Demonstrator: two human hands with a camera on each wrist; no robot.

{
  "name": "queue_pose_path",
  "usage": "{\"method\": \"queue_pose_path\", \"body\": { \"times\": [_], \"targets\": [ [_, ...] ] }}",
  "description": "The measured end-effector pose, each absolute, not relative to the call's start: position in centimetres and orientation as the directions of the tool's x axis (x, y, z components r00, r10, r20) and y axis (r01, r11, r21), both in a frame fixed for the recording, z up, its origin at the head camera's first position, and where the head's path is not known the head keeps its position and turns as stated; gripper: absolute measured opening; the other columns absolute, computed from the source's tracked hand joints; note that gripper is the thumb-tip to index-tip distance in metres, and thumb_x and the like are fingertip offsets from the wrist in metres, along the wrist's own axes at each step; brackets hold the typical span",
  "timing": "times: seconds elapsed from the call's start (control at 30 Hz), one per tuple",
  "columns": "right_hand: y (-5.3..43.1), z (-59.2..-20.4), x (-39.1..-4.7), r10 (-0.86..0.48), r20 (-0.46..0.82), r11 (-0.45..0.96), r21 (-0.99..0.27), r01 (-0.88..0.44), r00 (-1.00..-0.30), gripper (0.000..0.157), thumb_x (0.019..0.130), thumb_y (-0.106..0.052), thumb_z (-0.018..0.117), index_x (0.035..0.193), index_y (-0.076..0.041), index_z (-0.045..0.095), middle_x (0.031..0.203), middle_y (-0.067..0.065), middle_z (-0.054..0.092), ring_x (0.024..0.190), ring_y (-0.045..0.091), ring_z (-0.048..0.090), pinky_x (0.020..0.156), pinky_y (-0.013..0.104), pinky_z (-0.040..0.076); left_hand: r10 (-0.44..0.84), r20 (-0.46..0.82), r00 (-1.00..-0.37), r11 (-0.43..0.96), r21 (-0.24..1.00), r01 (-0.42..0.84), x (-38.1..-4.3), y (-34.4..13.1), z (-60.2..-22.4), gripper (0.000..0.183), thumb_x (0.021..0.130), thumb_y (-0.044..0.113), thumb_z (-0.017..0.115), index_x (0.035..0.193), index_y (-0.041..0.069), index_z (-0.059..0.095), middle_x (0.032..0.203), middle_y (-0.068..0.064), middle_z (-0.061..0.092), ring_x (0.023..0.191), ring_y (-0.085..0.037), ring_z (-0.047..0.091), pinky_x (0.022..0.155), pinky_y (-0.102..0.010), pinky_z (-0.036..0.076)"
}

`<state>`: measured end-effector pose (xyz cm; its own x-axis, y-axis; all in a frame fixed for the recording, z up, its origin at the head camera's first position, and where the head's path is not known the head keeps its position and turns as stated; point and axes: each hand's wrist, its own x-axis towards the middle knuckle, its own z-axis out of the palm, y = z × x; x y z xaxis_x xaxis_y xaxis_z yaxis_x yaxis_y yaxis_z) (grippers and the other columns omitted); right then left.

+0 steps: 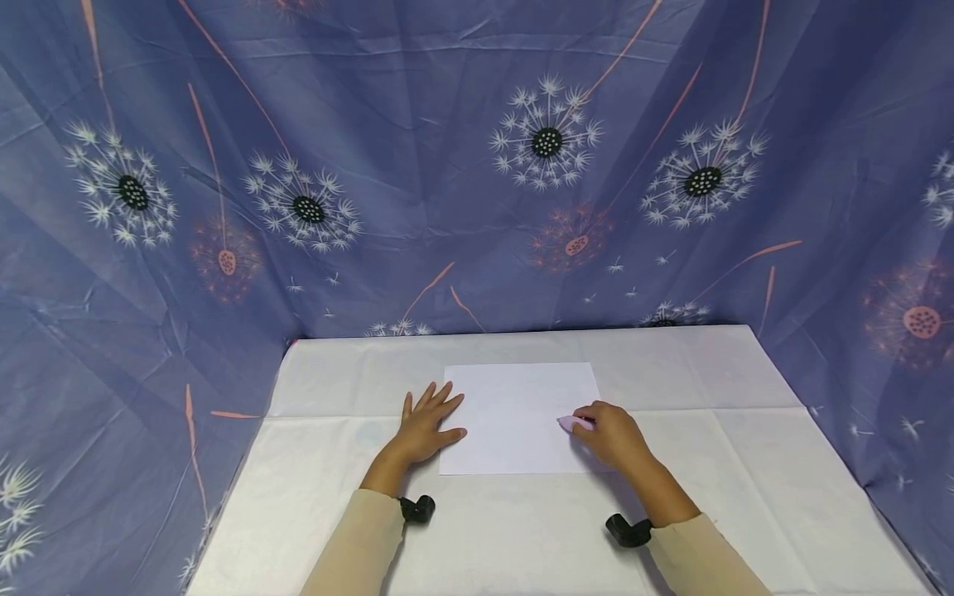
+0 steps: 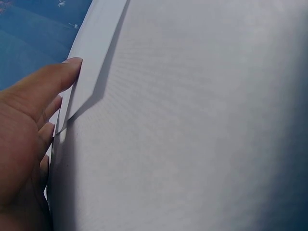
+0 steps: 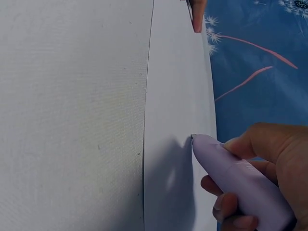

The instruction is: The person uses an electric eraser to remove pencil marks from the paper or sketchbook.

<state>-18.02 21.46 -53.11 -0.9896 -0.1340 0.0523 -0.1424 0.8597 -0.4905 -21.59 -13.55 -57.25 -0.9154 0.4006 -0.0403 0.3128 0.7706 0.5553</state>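
A white sheet of paper (image 1: pixel 514 389) lies on the white-covered table. My left hand (image 1: pixel 425 430) rests with spread fingers on the sheet's left edge; in the left wrist view its thumb (image 2: pixel 67 72) touches the paper. The right hand (image 1: pixel 611 434) grips a lavender utility knife (image 3: pixel 236 178) near the sheet's right side. Its thumb lies along the top of the knife, and the small dark tip meets the paper. A line runs from that tip toward the sheet's right end; I cannot tell if it is a cut or a shadow edge.
The white tablecloth (image 1: pixel 514 538) has fold creases. Behind and beside the table hangs a blue curtain (image 1: pixel 432 165) with dandelion prints. Black wrist cameras sit on the left wrist (image 1: pixel 417 509) and the right wrist (image 1: pixel 628 531), just above the cloth.
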Motion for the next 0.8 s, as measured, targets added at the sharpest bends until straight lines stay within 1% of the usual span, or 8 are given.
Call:
{"method": "queue_pose_path", "body": {
  "times": [0.2, 0.5, 0.8],
  "targets": [
    [21.32, -53.22, -17.98, -0.134, 0.048, 0.858, -0.494, -0.140, -0.990, 0.016, 0.089, -0.019, 0.074, 0.101, -0.009, 0.079, 0.090, 0.003, 0.072, 0.079, 0.018, 0.063, 0.074, 0.038, 0.052, 0.400, -0.040, -0.916, 0.767, 0.562, 0.310, -21.57, -13.52, -57.20, 0.067, 0.095, 0.044, 0.067, 0.154, 0.022, 0.044, 0.169, -0.004, 0.025, 0.159, -0.035, 0.011, 0.124, -0.067, -0.007],
    [21.09, -53.31, -17.83, -0.131, 0.053, 0.847, -0.513, -0.140, -0.990, 0.017, 0.089, -0.018, 0.075, 0.101, -0.007, 0.079, 0.091, 0.004, 0.072, 0.081, 0.019, 0.064, 0.076, 0.039, 0.053, 0.397, -0.040, -0.917, 0.769, 0.561, 0.308, -21.58, -13.52, -57.44, 0.068, 0.095, 0.045, 0.067, 0.154, 0.022, 0.045, 0.169, -0.004, 0.025, 0.159, -0.034, 0.012, 0.124, -0.067, -0.007],
    [21.01, -53.42, -17.67, -0.130, 0.064, 0.840, -0.524, -0.144, -0.990, 0.016, 0.089, -0.018, 0.074, 0.100, -0.007, 0.079, 0.089, 0.003, 0.072, 0.079, 0.017, 0.062, 0.074, 0.037, 0.051, 0.397, -0.050, -0.917, 0.764, 0.571, 0.300, -21.51, -13.48, -57.04, 0.067, 0.095, 0.044, 0.067, 0.154, 0.022, 0.045, 0.169, -0.003, 0.025, 0.159, -0.033, 0.010, 0.124, -0.066, -0.008]
  ]
}}
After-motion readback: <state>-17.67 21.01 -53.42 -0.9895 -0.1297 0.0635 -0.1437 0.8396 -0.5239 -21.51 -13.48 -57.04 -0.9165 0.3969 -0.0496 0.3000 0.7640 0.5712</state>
